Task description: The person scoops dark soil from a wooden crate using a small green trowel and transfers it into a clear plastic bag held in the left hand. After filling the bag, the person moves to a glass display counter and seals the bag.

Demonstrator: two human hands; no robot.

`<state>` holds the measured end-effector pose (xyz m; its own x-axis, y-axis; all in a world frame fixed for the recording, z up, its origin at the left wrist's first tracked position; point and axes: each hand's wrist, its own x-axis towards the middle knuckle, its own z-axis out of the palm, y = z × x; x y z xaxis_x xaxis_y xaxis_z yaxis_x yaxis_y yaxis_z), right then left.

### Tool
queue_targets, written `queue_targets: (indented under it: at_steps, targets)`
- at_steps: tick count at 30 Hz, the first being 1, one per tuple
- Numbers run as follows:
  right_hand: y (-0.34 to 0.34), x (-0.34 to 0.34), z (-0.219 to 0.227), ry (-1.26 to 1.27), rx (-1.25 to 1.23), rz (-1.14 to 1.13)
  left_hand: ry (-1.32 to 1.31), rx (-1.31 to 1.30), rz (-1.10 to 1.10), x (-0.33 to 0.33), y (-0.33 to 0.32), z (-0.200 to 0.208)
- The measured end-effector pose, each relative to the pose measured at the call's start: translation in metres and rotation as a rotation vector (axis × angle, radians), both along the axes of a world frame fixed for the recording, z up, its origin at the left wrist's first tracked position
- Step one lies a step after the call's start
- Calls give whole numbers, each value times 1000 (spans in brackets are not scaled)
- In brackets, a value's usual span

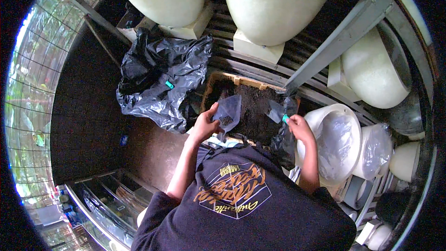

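My left hand (203,126) is closed on the rim of a clear, flexible plastic pot or bag (230,108), tilted, with a little dark soil in its bottom. In my right hand (301,128) is a small trowel (276,111); its teal handle end shows at my fingers, and its see-through or greyish blade points left over the soil. Both hands are above a tan plastic crate (241,81) filled with dark loose soil (251,116). Black plastic film (283,140) lies along the crate's right side.
Crumpled black plastic sheeting (158,79) lies left of the crate, a small teal piece (169,84) on it. Large cream pots (274,9) stand on the slatted rack behind. A diagonal metal post (337,39) rises at right, near a white basin (355,144) holding clear plastic.
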<state>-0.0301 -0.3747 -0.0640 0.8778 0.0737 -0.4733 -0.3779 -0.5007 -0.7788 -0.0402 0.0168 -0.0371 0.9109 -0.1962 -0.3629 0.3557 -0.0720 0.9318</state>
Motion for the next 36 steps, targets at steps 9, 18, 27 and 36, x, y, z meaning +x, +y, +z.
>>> queue_targets:
  at_steps: [9, 18, 27, 36]
  targets:
    - [66, 2, 99, -274, -58, 12, -83, 17, -37, 19, -15, 2]
    - [18, 10, -159, 291, -429, 36, 14, 6, 61, -12, 18, 10]
    - [51, -12, -183, 285, -253, -100, 27, 129, 80, -29, 23, 21]
    - [17, 1, -32, -261, -68, 25, -35, 71, -21, -13, 3, 16]
